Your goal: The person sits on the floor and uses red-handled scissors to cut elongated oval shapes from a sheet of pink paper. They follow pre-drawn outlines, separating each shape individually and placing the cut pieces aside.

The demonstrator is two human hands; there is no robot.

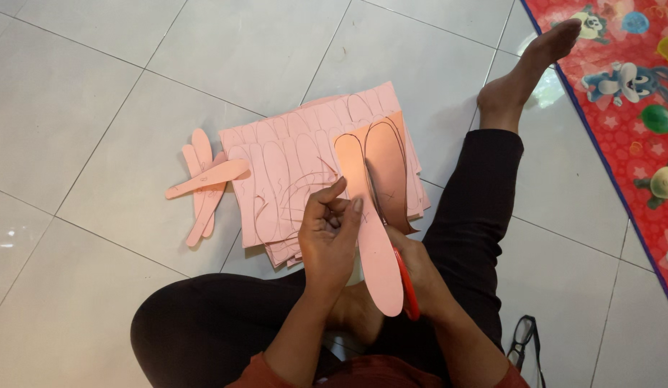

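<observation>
A few cut-out pink strips (204, 179) lay at centre-left on the tiled floor (82, 108), while the stack of traced pink sheets (291, 158) remained mostly uncut. The left hand (328, 230) pinched the sheet being cut (373, 201) at mid-frame; the right hand (420, 269) gripped red scissors (407, 284). Bare floor lay open leftward; a play mat (621, 108) edged the right.

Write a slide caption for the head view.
Left hand holds pink foam sheet; right hand cuts with red-handled scissors.

Both hands (330, 237) raised, fingers (332, 195) pinched.
</observation>
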